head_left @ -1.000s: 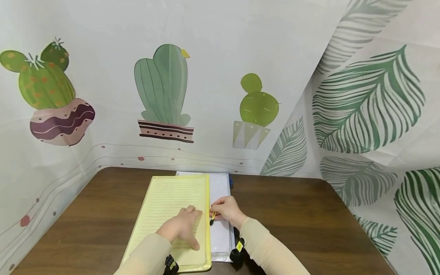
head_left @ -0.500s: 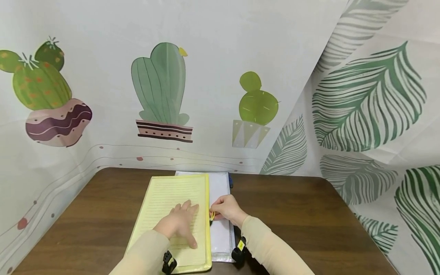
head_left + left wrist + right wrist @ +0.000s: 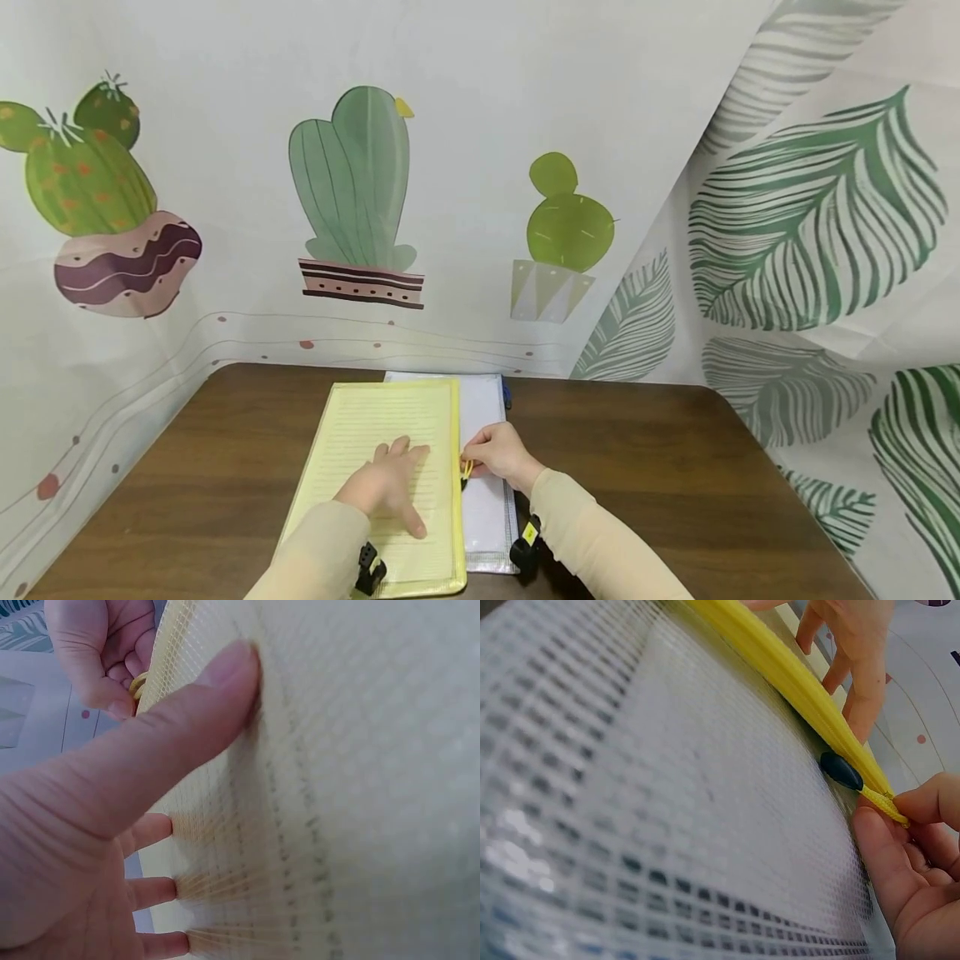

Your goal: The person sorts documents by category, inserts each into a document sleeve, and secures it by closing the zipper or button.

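Observation:
A yellow mesh zipper pouch [image 3: 352,467] with lined paper inside lies flat on the table. My left hand [image 3: 386,483] rests on it with fingers spread; in the left wrist view the thumb [image 3: 217,690] and fingertips press the mesh. At the pouch's right edge my right hand [image 3: 502,454] pinches the zipper pull [image 3: 881,802], a yellow cord with a black tip [image 3: 841,771]. The yellow zipper [image 3: 795,682] runs along that edge, its teeth together in the right wrist view. Beneath lies a white mesh pouch [image 3: 483,517], partly covered by the yellow one.
The brown wooden table [image 3: 637,483] extends to both sides. A small blue tab [image 3: 507,393] sticks out at the white pouch's upper right. Behind the table hangs a white cloth [image 3: 465,150] printed with cacti and leaves.
My left hand has shifted slightly up and left on the yellow pouch, its fingers spread wider. The right hand keeps its pinch on the zipper pull at nearly the same spot.

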Available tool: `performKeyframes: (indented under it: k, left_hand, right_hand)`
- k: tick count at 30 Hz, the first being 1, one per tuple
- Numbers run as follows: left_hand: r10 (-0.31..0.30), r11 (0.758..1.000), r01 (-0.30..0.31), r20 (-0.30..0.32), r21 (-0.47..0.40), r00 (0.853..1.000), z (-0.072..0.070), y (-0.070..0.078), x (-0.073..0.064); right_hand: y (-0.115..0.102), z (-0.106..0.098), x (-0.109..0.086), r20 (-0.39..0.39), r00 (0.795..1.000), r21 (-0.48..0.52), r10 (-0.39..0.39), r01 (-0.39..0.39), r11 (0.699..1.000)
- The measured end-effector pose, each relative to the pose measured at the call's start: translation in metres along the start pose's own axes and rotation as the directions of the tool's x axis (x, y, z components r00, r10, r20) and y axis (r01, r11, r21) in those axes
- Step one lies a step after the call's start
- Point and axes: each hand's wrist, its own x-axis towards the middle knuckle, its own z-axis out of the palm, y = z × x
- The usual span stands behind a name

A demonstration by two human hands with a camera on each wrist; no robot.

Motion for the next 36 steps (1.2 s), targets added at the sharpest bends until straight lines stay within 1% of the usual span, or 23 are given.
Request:
performKeyframes:
  k: [8,16,21,28,36]
  left_hand:
    - [0.010,1.000,-0.009,-0.036,0.010,0.999,-0.003,0.005,-0.001]
    - [0.014,1.000,-0.013,-0.040,0.020,0.999,-0.004,0.005,-0.002]
    - [0.013,1.000,-0.013,-0.039,0.017,0.999,-0.005,0.005,-0.002]
    - [0.011,1.000,-0.010,-0.034,0.012,0.999,-0.004,0.004,-0.003]
    - [0.014,1.000,-0.013,-0.029,0.015,0.999,-0.002,0.002,-0.003]
  right_hand:
    - [-0.005,0.000,0.002,-0.039,0.999,-0.056,-0.008,0.005,0.998]
    - [-0.005,-0.001,0.007,-0.051,0.999,-0.072,-0.019,0.015,0.997]
    - [-0.005,0.000,0.010,-0.057,0.998,-0.075,-0.009,0.005,0.997]
    - [-0.002,0.001,0.013,-0.066,0.998,-0.080,0.002,-0.007,0.997]
    - [-0.001,0.000,0.017,-0.079,0.997,-0.082,-0.011,0.004,0.997]
